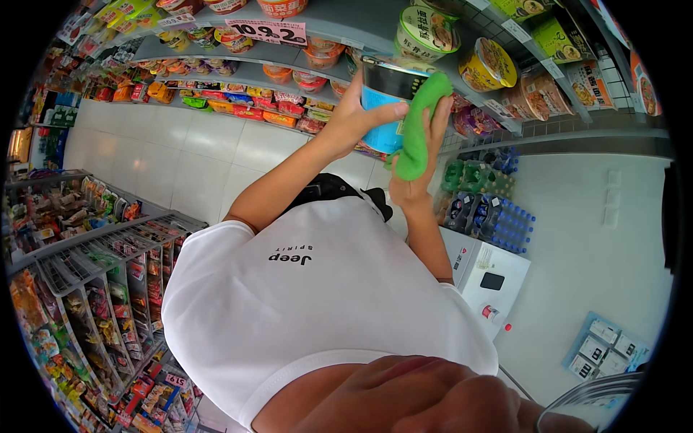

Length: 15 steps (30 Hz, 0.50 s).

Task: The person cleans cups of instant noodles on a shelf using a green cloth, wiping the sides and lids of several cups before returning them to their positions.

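My left hand [354, 117] is wrapped round the side of a blue instant noodle tub [380, 134] with a black upper band, its thumb lying across the front. The tub is held up close to the shelves. A green cloth [416, 137] is bunched in my right hand [436, 136] and lies against the tub's right side, folding over its edge. Behind the cloth, part of my right palm and some fingers are hidden. Just beyond the tub, a green and white noodle tub [426, 32] and a yellow one [489, 63] stand on the shelf.
Grey shelves [325, 72] of packaged noodles curve across the far side. Shrink-wrapped bottles [498, 216] stand at right by a white cabinet [476, 270] bearing a dark phone-like object [493, 281]. Wire racks [94, 252] of snacks fill the left. Pale tiles [188, 151] cover the floor.
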Available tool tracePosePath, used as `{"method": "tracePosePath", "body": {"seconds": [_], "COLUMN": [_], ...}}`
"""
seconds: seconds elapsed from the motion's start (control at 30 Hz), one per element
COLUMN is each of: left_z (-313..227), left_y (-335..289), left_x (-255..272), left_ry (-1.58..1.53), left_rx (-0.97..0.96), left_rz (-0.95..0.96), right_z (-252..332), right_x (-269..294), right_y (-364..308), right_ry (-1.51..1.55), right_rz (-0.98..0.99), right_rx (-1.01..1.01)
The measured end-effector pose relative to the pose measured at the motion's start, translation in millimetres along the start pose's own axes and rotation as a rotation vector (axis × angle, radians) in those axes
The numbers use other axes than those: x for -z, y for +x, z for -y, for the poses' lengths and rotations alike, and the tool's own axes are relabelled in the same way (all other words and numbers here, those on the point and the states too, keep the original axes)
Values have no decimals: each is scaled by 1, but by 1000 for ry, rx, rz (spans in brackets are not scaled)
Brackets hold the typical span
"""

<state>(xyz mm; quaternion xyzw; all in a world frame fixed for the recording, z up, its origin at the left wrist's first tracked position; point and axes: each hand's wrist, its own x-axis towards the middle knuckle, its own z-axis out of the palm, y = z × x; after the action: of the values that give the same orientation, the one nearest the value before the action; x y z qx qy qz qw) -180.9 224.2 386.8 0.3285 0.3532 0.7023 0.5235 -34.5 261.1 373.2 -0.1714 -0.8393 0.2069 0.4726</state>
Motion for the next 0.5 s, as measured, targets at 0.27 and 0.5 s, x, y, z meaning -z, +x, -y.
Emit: {"method": "tracePosePath", "body": {"seconds": [0.27,0.5], "left_z": [-3,5], "left_y": [1,-6], "left_x": [0,9], "left_ry": [-39,-46], "left_rx": [62,50], "left_rz": [65,164], "right_z": [9,7], "right_x": [-4,5], "right_y": [-9,-2], "right_ry": [343,444], "right_rz": [-109,-113], "right_rx": [-111,-67]}}
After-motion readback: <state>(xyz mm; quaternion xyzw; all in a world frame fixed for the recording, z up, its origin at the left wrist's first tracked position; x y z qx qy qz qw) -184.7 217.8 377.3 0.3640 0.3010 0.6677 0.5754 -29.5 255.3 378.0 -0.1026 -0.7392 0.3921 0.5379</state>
